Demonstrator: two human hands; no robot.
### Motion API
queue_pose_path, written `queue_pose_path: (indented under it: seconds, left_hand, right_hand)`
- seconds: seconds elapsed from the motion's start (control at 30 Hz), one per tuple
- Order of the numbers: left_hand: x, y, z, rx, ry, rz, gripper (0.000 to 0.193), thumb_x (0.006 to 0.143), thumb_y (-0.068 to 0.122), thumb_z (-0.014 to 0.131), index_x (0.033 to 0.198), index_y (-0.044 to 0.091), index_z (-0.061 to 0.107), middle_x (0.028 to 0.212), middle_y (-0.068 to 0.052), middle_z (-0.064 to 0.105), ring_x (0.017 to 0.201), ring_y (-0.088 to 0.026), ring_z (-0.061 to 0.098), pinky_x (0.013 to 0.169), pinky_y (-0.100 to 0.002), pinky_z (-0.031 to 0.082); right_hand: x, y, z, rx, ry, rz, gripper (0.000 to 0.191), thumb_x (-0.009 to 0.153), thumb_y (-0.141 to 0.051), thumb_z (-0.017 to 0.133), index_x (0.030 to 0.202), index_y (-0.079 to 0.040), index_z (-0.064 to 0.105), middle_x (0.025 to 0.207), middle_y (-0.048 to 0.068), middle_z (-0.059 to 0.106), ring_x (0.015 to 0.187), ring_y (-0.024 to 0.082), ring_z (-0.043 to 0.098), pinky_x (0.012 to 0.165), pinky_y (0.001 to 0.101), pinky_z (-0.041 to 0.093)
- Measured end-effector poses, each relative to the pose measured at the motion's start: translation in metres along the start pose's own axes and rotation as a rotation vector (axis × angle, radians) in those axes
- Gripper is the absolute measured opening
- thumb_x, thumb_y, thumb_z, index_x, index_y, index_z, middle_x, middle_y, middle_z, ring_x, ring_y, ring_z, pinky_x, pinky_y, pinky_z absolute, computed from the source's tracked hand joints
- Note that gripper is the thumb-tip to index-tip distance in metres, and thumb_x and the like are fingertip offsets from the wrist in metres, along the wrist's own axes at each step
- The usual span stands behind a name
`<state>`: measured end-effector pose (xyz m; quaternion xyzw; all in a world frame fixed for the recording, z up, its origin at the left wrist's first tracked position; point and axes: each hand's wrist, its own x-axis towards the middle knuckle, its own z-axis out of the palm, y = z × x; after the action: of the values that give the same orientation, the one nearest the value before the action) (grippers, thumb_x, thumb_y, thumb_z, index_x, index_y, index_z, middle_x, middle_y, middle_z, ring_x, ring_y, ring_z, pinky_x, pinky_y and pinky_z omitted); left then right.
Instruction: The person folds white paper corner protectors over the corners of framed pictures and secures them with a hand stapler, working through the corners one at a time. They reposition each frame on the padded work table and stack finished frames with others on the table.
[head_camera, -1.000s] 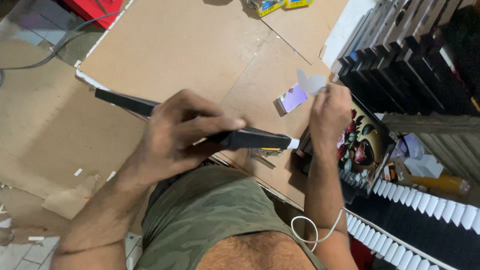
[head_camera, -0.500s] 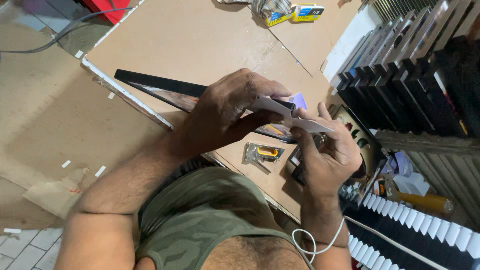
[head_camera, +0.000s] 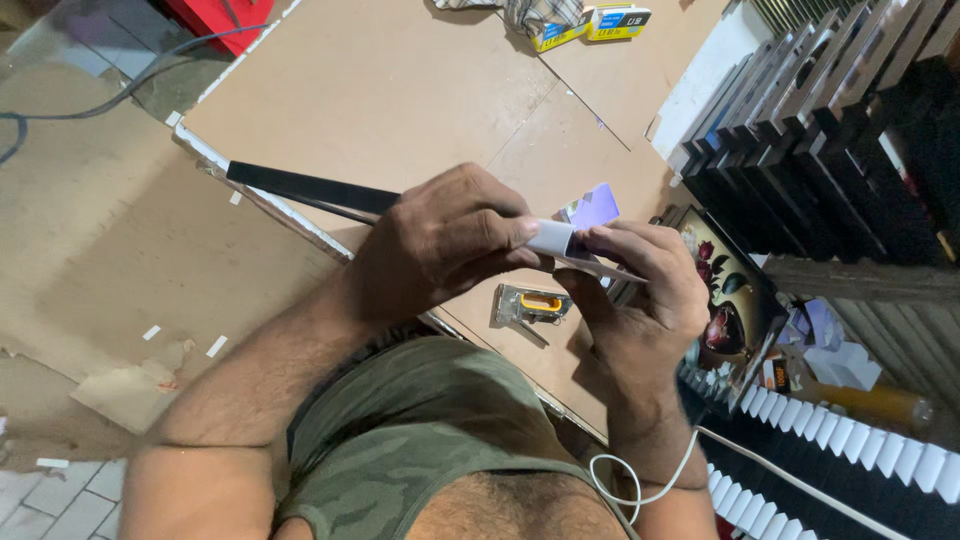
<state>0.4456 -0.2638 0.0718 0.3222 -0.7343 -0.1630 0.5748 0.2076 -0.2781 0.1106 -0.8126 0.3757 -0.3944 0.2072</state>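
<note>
Left hand (head_camera: 440, 245) closed around long black strip (head_camera: 300, 187), thumb pressing small white piece (head_camera: 551, 238) at its end. Right hand (head_camera: 640, 300) pinching same white piece from opposite side. Fitting step apparent; steady alignment needed next. Staple gun (head_camera: 530, 303) just below both hands.

Evenly lit from overhead, fairly bright on the tabletop (head_camera: 400, 90). Soft shadows under both hands (head_camera: 450, 245). Dim and murky at right among the dark frames (head_camera: 850, 150). Sharp at centre, slightly soft and stretched toward edges.
</note>
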Motion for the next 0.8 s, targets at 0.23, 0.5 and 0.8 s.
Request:
queue_pose_path:
  seconds: [0.23,0.5,0.8]
  left_hand:
    - [0.002,0.014,0.012,-0.087,-0.116,-0.109,0.045,0.096,0.02,0.082,0.135,0.011,0.06,0.107,-0.005,0.067,0.097,-0.023,0.067,0.084,-0.036,0.058]
    - [0.036,0.017,0.015,-0.006,-0.33,-0.148,0.038,0.092,0.027,0.082,0.124,0.011,0.067,0.09,-0.005,0.05,0.081,-0.02,0.057,0.068,-0.035,0.052]
    - [-0.041,-0.046,0.088,0.242,-0.346,-0.255,0.036,0.082,0.027,0.086,0.103,0.004,0.07,0.089,-0.008,0.054,0.08,-0.023,0.058,0.071,-0.039,0.049]
  right_hand:
    - [0.026,0.055,0.002,1.131,-0.531,0.718,0.027,0.105,-0.019,0.067,0.099,0.007,0.069,0.092,0.004,0.069,0.079,0.01,0.062,0.068,0.0258,0.049]
    - [-0.036,0.089,-0.001,0.249,-0.04,0.307,0.022,0.111,-0.016,0.069,0.095,-0.001,0.069,0.09,0.004,0.068,0.081,0.014,0.062,0.073,0.0291,0.048]
    - [-0.166,0.159,0.061,-0.5,-0.346,0.247,0.058,0.074,-0.032,0.084,0.122,-0.005,0.067,0.117,0.017,0.066,0.109,0.038,0.061,0.091,0.0477,0.05]
